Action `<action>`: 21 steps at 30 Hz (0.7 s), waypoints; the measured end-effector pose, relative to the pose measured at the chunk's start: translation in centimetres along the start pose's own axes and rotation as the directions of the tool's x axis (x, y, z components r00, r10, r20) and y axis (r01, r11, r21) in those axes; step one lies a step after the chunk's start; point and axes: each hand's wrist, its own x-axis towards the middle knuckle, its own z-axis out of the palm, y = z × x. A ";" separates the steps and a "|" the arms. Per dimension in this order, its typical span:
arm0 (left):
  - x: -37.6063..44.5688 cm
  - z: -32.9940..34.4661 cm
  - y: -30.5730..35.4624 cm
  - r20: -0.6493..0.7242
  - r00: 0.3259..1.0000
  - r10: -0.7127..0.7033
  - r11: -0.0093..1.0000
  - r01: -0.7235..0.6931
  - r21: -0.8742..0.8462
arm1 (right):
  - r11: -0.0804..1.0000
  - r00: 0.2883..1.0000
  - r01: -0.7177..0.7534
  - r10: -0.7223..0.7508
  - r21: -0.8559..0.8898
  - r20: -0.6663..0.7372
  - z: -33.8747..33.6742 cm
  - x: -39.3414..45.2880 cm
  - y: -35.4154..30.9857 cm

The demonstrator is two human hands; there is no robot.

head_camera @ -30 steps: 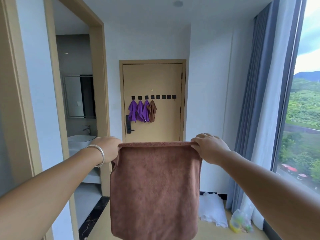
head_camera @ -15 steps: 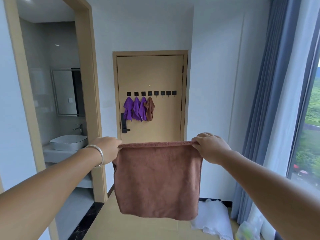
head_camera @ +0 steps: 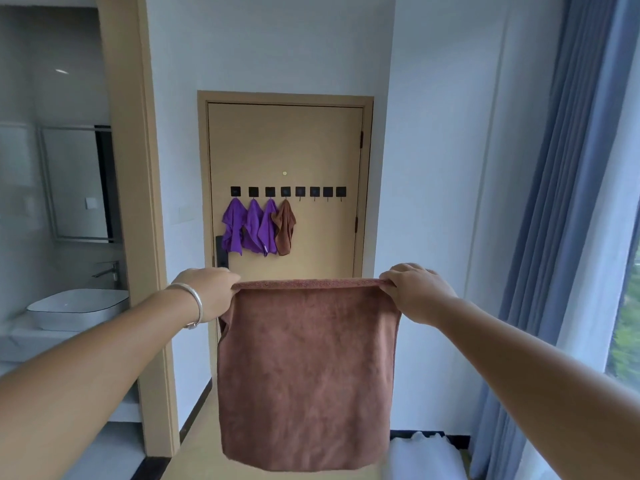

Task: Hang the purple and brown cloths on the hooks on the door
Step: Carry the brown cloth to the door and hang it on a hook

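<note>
Brown cloth (head_camera: 308, 372), held spread flat in front of the door (head_camera: 287, 147), top edge stretched level between both hands, lower part hanging free and covering the door's bottom portion from view. Left hand (head_camera: 211, 292): fingers curled over the cloth's top left corner, gripping it; a silver bangle (head_camera: 195, 306) sits on the wrist. Right hand (head_camera: 415, 289): fingers curled over the top right corner, gripping it in the same manner. Both arms extended forward, hands level with each other, below the row of hooks. Hooks (head_camera: 287, 192): eight black square-backed hooks in a horizontal row across the middle of the door. The four at the left carry cloths: three purple cloths (head_camera: 251, 226) hanging side by side and overlapping, and a second, smaller-looking brown cloth (head_camera: 285, 226) on the fourth hook, touching the rightmost purple one. The four hooks at the right of the row are bare. Black door handle (head_camera: 221, 254) at the door's left edge, partly behind the purple cloths. Left of the door: an open doorway with a white basin (head_camera: 78, 306) on a counter (head_camera: 20, 337), a tap and a mirror above. Right of the door: white wall, then blue curtain (head_camera: 554, 237) beside a window. A white bundle (head_camera: 426, 455) lies on the floor below the door's right side.
</note>
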 end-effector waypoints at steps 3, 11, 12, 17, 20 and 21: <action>3.5 1.6 -1.5 0.003 1.000 0.013 1.000 -0.013 0.012 | 1.000 1.000 -0.008 0.008 -0.004 0.006 1.9 3.3 -0.3; 11.7 6.3 -2.4 0.057 0.998 0.031 0.999 -0.032 0.016 | 1.000 0.999 -0.024 0.024 0.006 0.034 7.2 11.0 1.7; 12.8 6.9 -2.3 0.059 0.998 0.030 0.999 -0.031 0.018 | 1.000 0.999 -0.025 0.025 0.005 0.037 7.9 12.1 2.2; 19.0 9.5 -1.5 0.062 0.998 0.007 1.000 -0.008 0.018 | 1.000 1.000 -0.010 0.010 0.005 0.015 10.5 18.6 5.2; 23.3 10.1 -0.7 0.041 0.999 -0.008 1.000 0.007 0.018 | 1.000 1.000 -0.013 0.013 0.006 0.011 11.8 22.8 7.5; 24.7 10.3 -0.5 0.031 0.999 -0.010 1.000 0.009 0.016 | 1.000 1.000 -0.012 0.012 0.008 0.006 12.2 24.2 8.2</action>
